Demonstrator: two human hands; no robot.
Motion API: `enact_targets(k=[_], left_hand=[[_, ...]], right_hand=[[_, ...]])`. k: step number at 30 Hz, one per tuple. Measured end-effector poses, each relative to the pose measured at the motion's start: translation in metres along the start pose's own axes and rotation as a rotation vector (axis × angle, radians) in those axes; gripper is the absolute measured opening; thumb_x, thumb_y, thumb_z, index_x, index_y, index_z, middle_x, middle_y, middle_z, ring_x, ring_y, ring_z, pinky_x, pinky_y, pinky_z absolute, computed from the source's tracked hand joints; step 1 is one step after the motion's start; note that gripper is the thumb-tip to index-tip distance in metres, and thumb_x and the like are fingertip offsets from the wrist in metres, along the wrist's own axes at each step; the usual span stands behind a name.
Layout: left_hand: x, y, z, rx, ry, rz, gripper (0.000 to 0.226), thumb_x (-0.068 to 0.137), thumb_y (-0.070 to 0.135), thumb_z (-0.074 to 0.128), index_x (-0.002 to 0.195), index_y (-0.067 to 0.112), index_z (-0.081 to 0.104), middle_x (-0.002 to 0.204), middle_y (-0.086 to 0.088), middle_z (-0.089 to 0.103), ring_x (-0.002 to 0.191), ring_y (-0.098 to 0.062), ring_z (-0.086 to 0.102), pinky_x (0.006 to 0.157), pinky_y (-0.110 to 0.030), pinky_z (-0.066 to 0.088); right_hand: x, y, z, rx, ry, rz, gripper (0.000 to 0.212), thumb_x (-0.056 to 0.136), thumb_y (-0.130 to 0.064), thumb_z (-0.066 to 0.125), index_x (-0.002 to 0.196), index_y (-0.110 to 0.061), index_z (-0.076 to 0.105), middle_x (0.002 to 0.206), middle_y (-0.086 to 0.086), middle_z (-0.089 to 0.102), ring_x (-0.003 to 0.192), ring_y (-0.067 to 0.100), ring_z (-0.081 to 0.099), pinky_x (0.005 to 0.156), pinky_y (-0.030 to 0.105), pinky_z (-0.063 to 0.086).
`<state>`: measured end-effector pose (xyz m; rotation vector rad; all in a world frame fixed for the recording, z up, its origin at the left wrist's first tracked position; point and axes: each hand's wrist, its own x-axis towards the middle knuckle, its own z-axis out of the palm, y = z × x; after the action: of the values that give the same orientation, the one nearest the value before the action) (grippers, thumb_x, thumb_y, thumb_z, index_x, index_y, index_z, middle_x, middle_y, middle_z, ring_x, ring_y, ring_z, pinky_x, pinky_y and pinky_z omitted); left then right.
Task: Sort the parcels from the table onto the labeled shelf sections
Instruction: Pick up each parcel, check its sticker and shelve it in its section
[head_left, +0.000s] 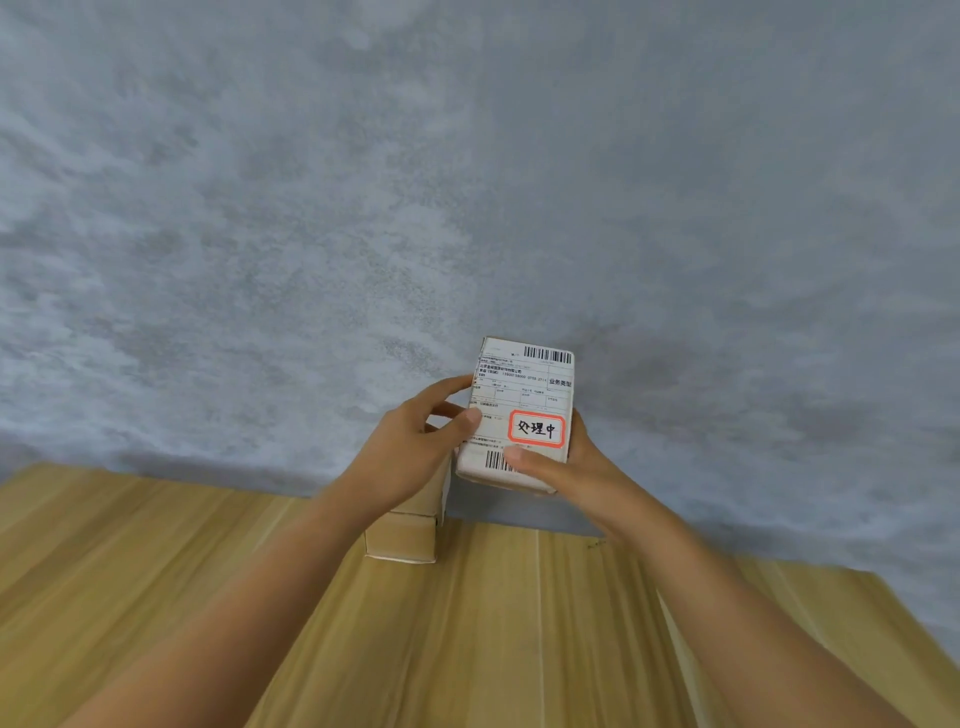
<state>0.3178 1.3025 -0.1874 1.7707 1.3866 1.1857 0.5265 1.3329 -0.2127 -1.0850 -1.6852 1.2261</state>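
I see both hands holding 1 parcel (522, 415) above the worktop (519, 623): left grip (410, 447) pinches its side, right grip (566, 467) clasps its lower end. A box (402, 535) sits beneath.

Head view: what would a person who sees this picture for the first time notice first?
First, the white parcel held up at centre by both hands, the left hand on its left edge and the right hand at its lower right. Its shipping label carries a red-framed sticker with handwritten characters. Behind the left hand, brown cardboard boxes stand on the wooden table before a grey wall.
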Motion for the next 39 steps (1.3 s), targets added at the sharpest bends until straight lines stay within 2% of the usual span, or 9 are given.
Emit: enact_targets(k=[2, 5, 10, 14, 18, 23, 31, 35, 39], left_hand=[[0.001, 0.002, 0.001, 0.006, -0.023, 0.023, 0.033, 0.1, 0.037, 0.052, 0.131, 0.049, 0.048, 0.109, 0.015, 0.068, 0.085, 0.006, 0.067, 0.069, -0.015, 0.05], [0.004, 0.001, -0.003, 0.081, -0.024, 0.038, 0.031, 0.103, 0.039, 0.044, 0.132, 0.047, 0.051, 0.115, 0.011, 0.067, 0.095, -0.003, 0.067, 0.081, -0.023, 0.048], [0.009, -0.002, -0.005, 0.847, 0.0, 0.245, 0.04, 0.102, 0.039, 0.043, 0.141, 0.032, 0.047, 0.129, 0.006, 0.058, 0.114, -0.015, 0.057, 0.087, -0.029, 0.048], [0.015, -0.003, 0.002, 1.084, 0.03, 0.37, 0.036, 0.098, 0.033, 0.052, 0.131, 0.022, 0.057, 0.115, 0.0, 0.064, 0.1, -0.023, 0.062, 0.078, -0.033, 0.048], [0.016, -0.001, 0.009, 1.191, 0.072, 0.383, 0.028, 0.086, 0.029, 0.068, 0.11, 0.016, 0.066, 0.093, -0.002, 0.066, 0.082, -0.024, 0.063, 0.064, -0.033, 0.048], [0.012, 0.001, 0.02, 1.241, 0.082, 0.381, 0.033, 0.096, 0.035, 0.053, 0.125, 0.019, 0.055, 0.11, -0.001, 0.062, 0.099, -0.022, 0.059, 0.081, -0.032, 0.044], [0.003, 0.014, 0.027, 1.189, 0.085, 0.483, 0.028, 0.093, 0.032, 0.055, 0.116, 0.017, 0.06, 0.101, -0.002, 0.064, 0.091, -0.023, 0.06, 0.073, -0.033, 0.044], [-0.007, 0.018, 0.025, 1.151, 0.081, 0.538, 0.023, 0.087, 0.03, 0.062, 0.106, 0.017, 0.065, 0.088, 0.0, 0.064, 0.077, -0.022, 0.061, 0.064, -0.033, 0.047], [-0.026, 0.017, 0.016, 1.143, 0.023, 0.619, 0.019, 0.077, 0.029, 0.071, 0.092, 0.019, 0.067, 0.073, 0.003, 0.061, 0.062, -0.019, 0.058, 0.053, -0.03, 0.043]], right_hand=[[-0.001, -0.001, -0.005, -0.007, -0.014, -0.012, 0.094, 0.071, -0.043, 0.086, 0.147, -0.033, 0.032, 0.134, -0.014, 0.062, 0.12, 0.005, 0.061, 0.103, 0.037, 0.051], [-0.004, -0.005, -0.014, -0.03, 0.009, -0.007, 0.086, 0.076, -0.04, 0.085, 0.145, -0.035, 0.035, 0.13, -0.017, 0.063, 0.12, 0.002, 0.06, 0.101, 0.034, 0.052], [-0.008, -0.006, -0.028, -0.032, 0.025, -0.004, 0.073, 0.081, -0.036, 0.08, 0.142, -0.037, 0.039, 0.129, -0.02, 0.063, 0.12, 0.001, 0.059, 0.099, 0.031, 0.052], [-0.009, 0.002, -0.038, -0.039, -0.005, 0.003, 0.089, 0.07, -0.055, 0.082, 0.144, -0.039, 0.036, 0.131, -0.021, 0.061, 0.125, 0.003, 0.056, 0.103, 0.038, 0.05], [-0.011, 0.011, -0.047, -0.033, -0.033, 0.003, 0.093, 0.066, -0.06, 0.081, 0.145, -0.04, 0.036, 0.132, -0.021, 0.061, 0.125, 0.004, 0.056, 0.101, 0.039, 0.052], [-0.017, 0.019, -0.05, -0.043, -0.036, 0.013, 0.099, 0.062, -0.059, 0.084, 0.146, -0.039, 0.034, 0.132, -0.019, 0.061, 0.12, 0.003, 0.059, 0.095, 0.031, 0.055], [-0.058, 0.008, -0.051, -0.071, 0.043, 0.028, 0.092, 0.069, -0.056, 0.082, 0.146, -0.041, 0.033, 0.131, -0.022, 0.061, 0.12, 0.001, 0.059, 0.094, 0.03, 0.055], [-0.088, -0.004, -0.045, -0.096, 0.113, 0.048, 0.1, 0.062, -0.063, 0.082, 0.146, -0.045, 0.031, 0.129, -0.024, 0.062, 0.121, 0.002, 0.059, 0.102, 0.036, 0.051], [-0.123, -0.021, -0.022, -0.097, 0.238, 0.07, 0.101, 0.058, -0.063, 0.082, 0.145, -0.045, 0.033, 0.124, -0.026, 0.064, 0.119, 0.0, 0.059, 0.098, 0.03, 0.051]])
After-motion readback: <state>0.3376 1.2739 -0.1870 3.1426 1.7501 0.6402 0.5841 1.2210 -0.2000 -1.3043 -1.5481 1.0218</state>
